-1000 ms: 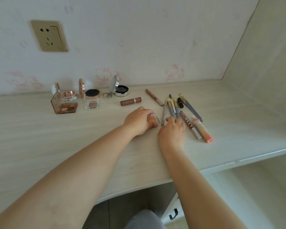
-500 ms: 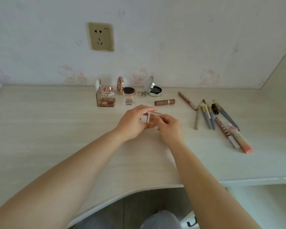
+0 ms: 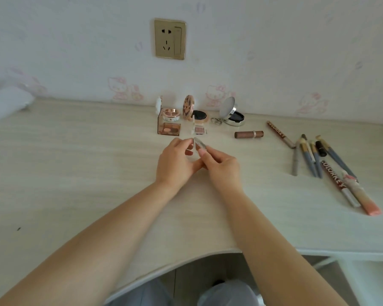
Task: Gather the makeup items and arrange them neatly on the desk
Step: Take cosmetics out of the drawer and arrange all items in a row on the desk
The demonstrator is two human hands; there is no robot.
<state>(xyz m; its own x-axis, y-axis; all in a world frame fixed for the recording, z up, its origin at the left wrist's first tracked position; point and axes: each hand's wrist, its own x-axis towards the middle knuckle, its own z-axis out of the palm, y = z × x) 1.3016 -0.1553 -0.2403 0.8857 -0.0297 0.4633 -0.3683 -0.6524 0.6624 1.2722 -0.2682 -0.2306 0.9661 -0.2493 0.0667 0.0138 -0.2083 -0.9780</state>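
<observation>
Both of your hands are over the middle of the desk [image 3: 75,173], and together they hold one small clear case [image 3: 199,145] a little above the surface. Your left hand [image 3: 175,161] has its fingers curled around the left side of the case, and your right hand [image 3: 222,165] pinches its right edge between thumb and forefinger. The case is tilted, with its upper end toward the wall.

Just behind your hands, near the wall, you have a row of open compacts. I count three: a rose-gold one [image 3: 170,113] that sits on top of a brown transparent box [image 3: 168,128], a patterned one [image 3: 196,113] with a dark pan, and a silver one [image 3: 232,113] with a key ring [image 3: 216,120] beside it. One small square eyeshadow pot [image 3: 199,130] stands directly in front of the patterned compact, between it and your fingers. One brown lipstick [image 3: 249,134] lies on its side to the right of your hands.

Well apart on the right there is a loose group of pencils and tubes [image 3: 318,157], about nine; some overlap, so the count is not sure. A peach tube [image 3: 363,198] lies nearest to the desk edge.

One gold wall socket [image 3: 169,39] is above the compacts. One white cloth [image 3: 5,102] is at the far left.
</observation>
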